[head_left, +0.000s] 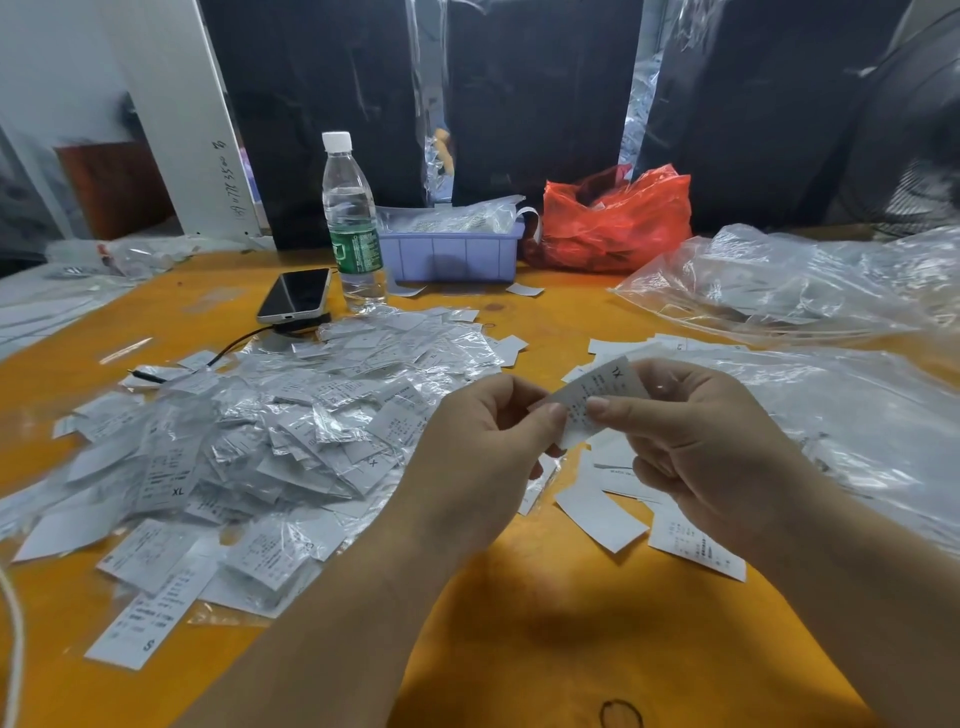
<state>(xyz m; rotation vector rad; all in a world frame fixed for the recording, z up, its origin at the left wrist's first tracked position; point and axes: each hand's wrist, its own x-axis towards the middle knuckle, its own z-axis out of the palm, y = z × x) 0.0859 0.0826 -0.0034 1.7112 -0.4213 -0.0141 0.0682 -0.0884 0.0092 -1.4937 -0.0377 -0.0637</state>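
Note:
A small white printed label (602, 391) is held above the yellow table (545, 613). My left hand (483, 452) pinches its left edge between thumb and fingers. My right hand (701, 441) pinches its right part, thumb on top. To the left lies a big pile of similar labels in small clear plastic sleeves (249, 447). A few loose labels (608, 514) lie on the table under my right hand.
A water bottle (353, 218), a phone (296, 296) with a black cable, a purple tray (452, 249) of packets and a red plastic bag (618, 223) stand at the back. Clear plastic bags (800, 291) spread over the right side. A white cord (13, 649) hangs at the left edge.

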